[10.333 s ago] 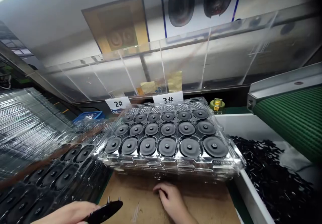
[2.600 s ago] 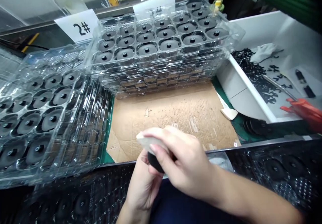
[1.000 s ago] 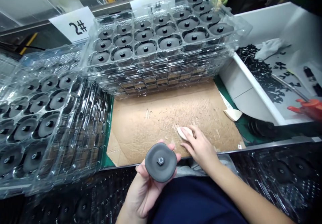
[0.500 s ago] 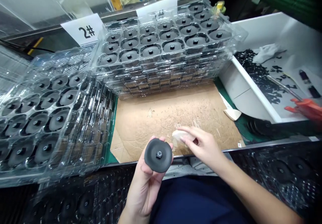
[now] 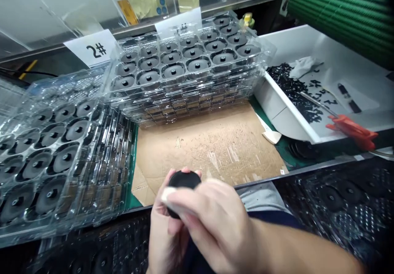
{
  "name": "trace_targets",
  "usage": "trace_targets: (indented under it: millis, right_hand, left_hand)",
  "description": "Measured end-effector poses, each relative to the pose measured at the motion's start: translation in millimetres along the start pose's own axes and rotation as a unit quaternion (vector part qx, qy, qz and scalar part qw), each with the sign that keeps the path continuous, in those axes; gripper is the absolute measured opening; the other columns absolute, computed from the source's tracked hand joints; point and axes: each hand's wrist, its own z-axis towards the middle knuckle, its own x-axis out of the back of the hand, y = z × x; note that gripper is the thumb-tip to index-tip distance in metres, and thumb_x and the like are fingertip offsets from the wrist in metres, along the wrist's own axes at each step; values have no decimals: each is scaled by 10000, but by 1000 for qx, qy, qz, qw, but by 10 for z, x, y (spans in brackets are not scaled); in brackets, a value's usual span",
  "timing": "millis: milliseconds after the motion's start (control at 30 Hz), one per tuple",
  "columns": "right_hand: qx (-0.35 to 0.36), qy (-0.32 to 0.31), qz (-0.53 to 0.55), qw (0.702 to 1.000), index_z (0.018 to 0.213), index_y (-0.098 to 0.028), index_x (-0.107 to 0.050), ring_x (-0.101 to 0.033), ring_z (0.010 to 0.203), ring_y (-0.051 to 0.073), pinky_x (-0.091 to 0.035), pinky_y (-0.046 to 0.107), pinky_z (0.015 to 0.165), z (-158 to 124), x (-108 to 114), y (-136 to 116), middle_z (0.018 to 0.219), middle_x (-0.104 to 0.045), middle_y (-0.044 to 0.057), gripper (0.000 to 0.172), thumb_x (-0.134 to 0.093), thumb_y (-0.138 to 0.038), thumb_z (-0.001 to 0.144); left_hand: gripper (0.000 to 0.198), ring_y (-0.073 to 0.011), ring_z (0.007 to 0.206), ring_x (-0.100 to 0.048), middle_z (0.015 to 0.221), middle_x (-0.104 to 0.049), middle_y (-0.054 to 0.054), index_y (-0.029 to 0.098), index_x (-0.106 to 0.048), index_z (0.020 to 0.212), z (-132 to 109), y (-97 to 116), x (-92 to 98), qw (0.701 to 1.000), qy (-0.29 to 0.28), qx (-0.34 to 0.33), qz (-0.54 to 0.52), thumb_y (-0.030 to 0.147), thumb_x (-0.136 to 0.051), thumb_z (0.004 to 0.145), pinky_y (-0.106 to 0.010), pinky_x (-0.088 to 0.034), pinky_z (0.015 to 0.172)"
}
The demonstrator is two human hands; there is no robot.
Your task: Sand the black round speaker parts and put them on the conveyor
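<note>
While cradling the black disc [image 5: 186,179] in the left hand [image 5: 163,229], pinched a white pad [image 5: 167,194] in the right hand [image 5: 221,216]; probably needed light, even contact.

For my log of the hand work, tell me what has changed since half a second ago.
The right hand, holding a white pad, has moved leftward from above the cardboard to over the black disc. The disc's center nut, visible then, is now out of sight. Nothing was visibly taken up or let go: the left hand still holds the disc. The clear trays stayed put.
</note>
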Motion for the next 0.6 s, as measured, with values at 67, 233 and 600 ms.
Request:
trace_targets:
  millis: [67, 233, 600]
  right_hand:
    - [-9, -13, 12, 1000, 1079, -100, -536, -586, 703, 142, -470, 288, 628, -21, 2, -9, 894, -673, 69, 240, -417, -114, 871]
    - [-20, 17, 1, 1000, 1100, -81, -533, -592, 750, 163, -472, 312, 687, 101, 2, 14, 933, -663, 86, 254, -414, -156, 889]
    - [19, -112, -59, 992, 1038, -185, -633, -448, 629, 145, -367, 285, 589, 111, 462, 176, 686, -540, 14, 262, -399, -165, 921]
  left_hand:
    - [561, -188, 1022, -613, 1101, -672, 67, 366, -624, 1063, -1, 8, -23, 999, 7, -33, -1, 326, -814, 536, -205, -499, 860]
    - [348, -121, 964, -632, 1017, -704, 56, 318, -655, 1038, -17, 4, -113, 999, -17, -26, -33, 334, -710, 695, -102, -483, 797]
    - [332, -157, 1171, -516, 1207, -628, 26, 324, -569, 1180, 24, -44, 100, 976, -126, 118, -129, 343, -523, 852, -220, -423, 958]
